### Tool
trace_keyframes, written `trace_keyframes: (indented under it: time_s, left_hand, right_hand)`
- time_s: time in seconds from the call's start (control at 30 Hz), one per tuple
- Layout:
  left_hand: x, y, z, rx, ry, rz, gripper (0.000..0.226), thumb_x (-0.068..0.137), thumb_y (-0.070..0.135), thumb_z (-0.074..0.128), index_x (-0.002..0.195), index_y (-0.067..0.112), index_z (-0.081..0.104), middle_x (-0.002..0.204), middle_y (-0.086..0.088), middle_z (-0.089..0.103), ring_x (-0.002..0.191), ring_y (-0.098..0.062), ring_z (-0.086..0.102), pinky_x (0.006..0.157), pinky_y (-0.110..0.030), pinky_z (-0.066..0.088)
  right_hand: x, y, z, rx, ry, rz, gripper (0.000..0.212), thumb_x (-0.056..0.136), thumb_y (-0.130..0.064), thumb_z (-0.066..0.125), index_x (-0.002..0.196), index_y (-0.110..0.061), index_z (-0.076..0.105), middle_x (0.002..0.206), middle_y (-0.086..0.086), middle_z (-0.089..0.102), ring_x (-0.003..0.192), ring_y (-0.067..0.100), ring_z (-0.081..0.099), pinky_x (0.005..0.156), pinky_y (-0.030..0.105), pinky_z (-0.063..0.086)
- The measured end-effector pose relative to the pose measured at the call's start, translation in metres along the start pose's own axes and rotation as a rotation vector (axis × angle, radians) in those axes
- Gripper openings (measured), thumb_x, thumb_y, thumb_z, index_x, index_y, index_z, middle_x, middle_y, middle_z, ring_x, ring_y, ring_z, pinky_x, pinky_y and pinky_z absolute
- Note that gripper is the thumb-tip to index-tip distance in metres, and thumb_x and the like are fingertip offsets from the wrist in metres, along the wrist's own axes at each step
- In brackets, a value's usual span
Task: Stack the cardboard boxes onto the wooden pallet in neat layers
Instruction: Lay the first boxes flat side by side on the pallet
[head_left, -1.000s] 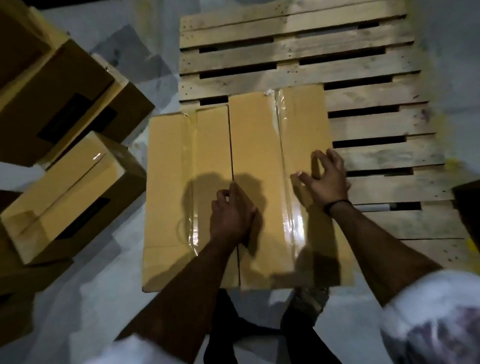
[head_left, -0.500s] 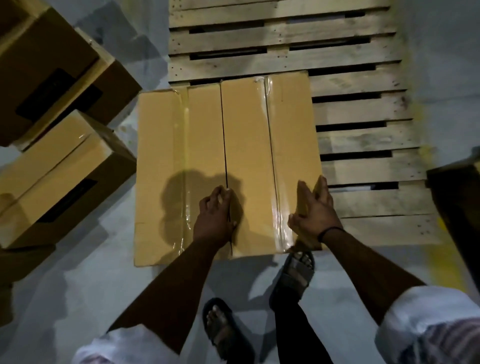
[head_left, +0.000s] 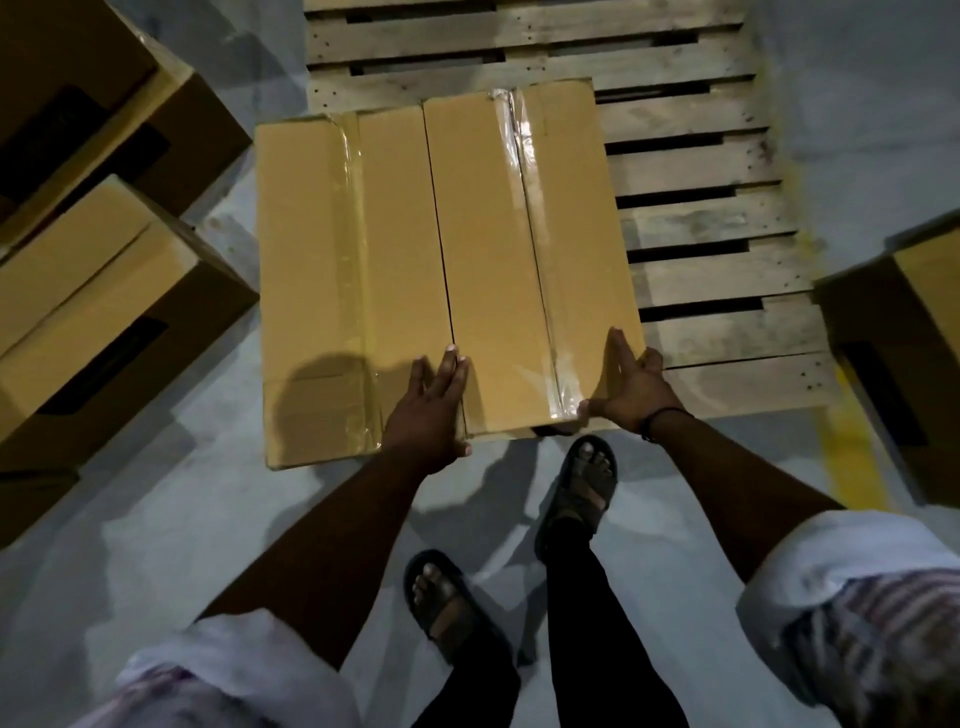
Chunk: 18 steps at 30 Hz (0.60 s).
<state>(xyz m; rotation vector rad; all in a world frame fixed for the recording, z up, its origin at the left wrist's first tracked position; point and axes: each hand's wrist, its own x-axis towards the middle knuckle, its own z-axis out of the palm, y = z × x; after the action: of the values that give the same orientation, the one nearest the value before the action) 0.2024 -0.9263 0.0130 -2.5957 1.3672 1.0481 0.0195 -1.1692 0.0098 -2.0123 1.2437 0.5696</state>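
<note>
Two cardboard boxes noted, left box (head_left: 353, 270) and right box (head_left: 524, 249), side by side on the near-left part of the wooden pallet (head_left: 701, 218), touching along a dark seam.

Long axes pointing away from the person, short ends near and far, tape lengthwise. Far ends not flush.

Left hand (head_left: 431, 410) flat at the seam's near end, fingers straight, gripping nothing. Right hand (head_left: 631, 389) spread on the right box's near right corner, fingers straight, clasping nothing.

Risks, judged:
- Uneven push skewing one box and opening the seam.
- Possible overhang past the pallet's left edge, tilting later layers.
- Sandalled foot (head_left: 582, 483) close under the near edge.
</note>
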Motion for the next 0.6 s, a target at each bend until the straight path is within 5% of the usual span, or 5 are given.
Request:
trace_keyframes:
  time_s: [0.6]
  left_hand:
    - [0.0025,-0.0052,0.0021,-0.05,0.007,0.027,0.123,0.079,0.04,0.084,0.163,0.024,-0.005,0.17,0.007,-0.011,0.155,-0.036,-0.011,0.123,-0.05,0.021]
  right_hand:
    - [-0.0072,0.0044,-0.0006,0.002,0.033,-0.034,0.121,0.077,-0.029,0.087,0.161,-0.036,0.0,0.162,0.014,0.008,0.142,0.041,0.033,0.118,0.045,0.034]
